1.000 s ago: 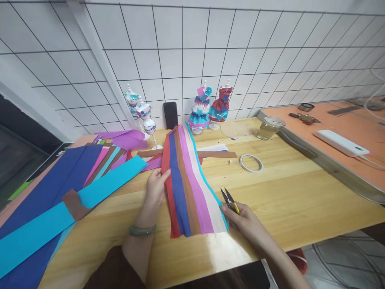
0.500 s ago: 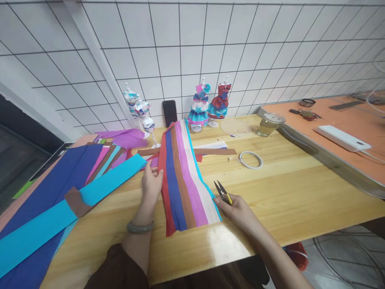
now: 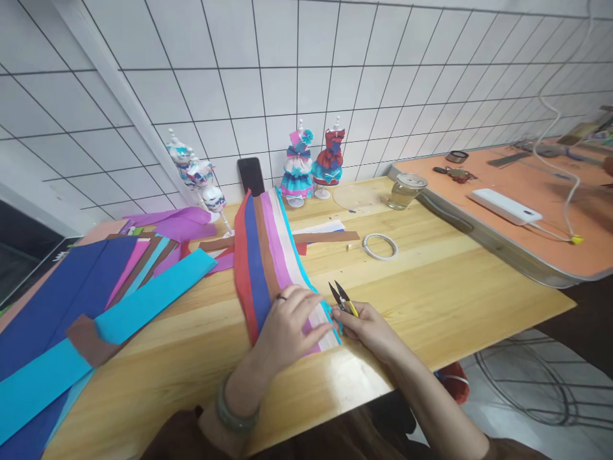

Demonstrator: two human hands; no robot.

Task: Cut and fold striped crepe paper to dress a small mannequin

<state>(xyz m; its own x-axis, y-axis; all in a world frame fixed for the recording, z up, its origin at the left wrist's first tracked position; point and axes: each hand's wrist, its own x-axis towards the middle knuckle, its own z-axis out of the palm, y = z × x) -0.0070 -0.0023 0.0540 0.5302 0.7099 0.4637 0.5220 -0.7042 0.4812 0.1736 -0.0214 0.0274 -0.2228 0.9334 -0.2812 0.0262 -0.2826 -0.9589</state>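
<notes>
A striped sheet of crepe paper [image 3: 262,246] in red, blue, brown, purple, white and turquoise lies lengthwise on the wooden table. My left hand [image 3: 292,319] rests across its near half, fingers stretched toward the turquoise edge, hiding part of the stripes. At that edge is my right hand [image 3: 361,324], closed around thread snips [image 3: 345,300] with dark blades and a yellow handle part. The blades point away from me and stand apart. The right thumb and fingertip touch the turquoise edge; whether they also pinch it is unclear.
Coloured paper strips [image 3: 143,303] pile up at left. Small dress forms [image 3: 297,169] in paper dresses and a phone [image 3: 251,176] stand by the wall. A tape roll [image 3: 380,256] and a lidded glass cup [image 3: 405,195] sit right of the paper. An orange table [image 3: 517,243] adjoins.
My left hand has left the red edge and come across the paper to the right, toward the turquoise edge. The right hand still holds the snips there. The view has turned slightly right.
</notes>
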